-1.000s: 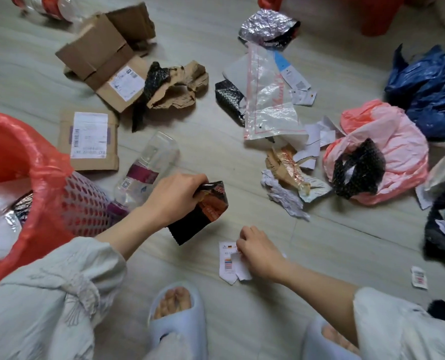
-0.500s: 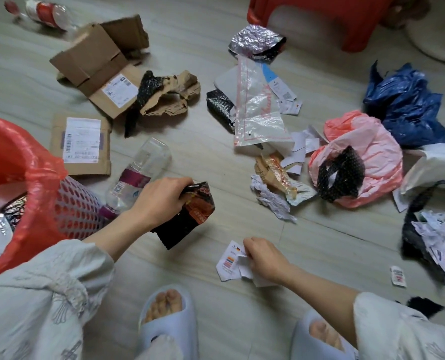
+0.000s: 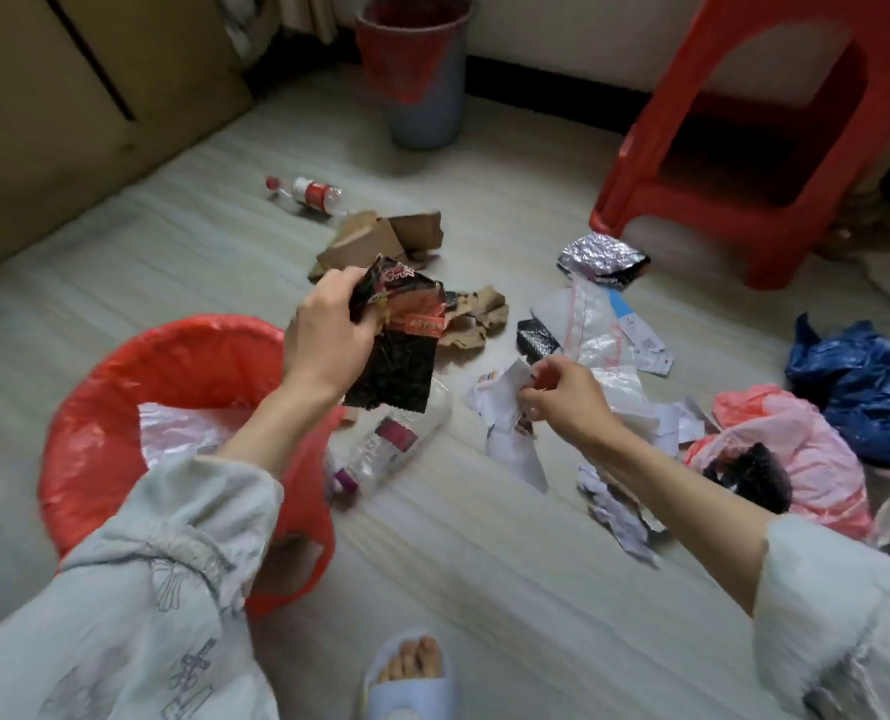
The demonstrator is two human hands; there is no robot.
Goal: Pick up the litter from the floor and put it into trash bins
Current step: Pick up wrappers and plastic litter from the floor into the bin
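Snack wrapper: a crumpled black-and-red wrapper (image 3: 398,335) hangs from the left hand (image 3: 328,340), lifted clear of the floor, just beyond the far rim of the near bin.
Left hand: fingers curled tight round the wrapper's top edge, gripping it.
Paper scraps: white torn slips with a printed label (image 3: 502,402) are held up off the floor in the right hand (image 3: 567,402).
Right hand: fingertips pinching the scraps, the rest of the fingers curled in.
Near bin: a basket lined with a red bag (image 3: 120,376) stands below and to the left of the left hand; a pale plastic sheet already lies inside it.
Between the hands, lower: a clear plastic bottle (image 3: 390,449) lies on the floor beside the bin.
Beyond the hands: cardboard pieces (image 3: 375,241), brown crumpled paper (image 3: 479,319), a red-labelled bottle (image 3: 307,192), a foil pouch (image 3: 601,257) and a clear bag (image 3: 596,340).
Right of the right hand: a pink bag (image 3: 796,459), a blue bag (image 3: 858,381), more torn paper (image 3: 619,511).
Far off: a grey bin with red liner (image 3: 416,70) by the wall, a red stool (image 3: 775,132).
Progress: early, by my reading; a little is binned, two handfuls are ready to drop, and most litter is left on the floor.
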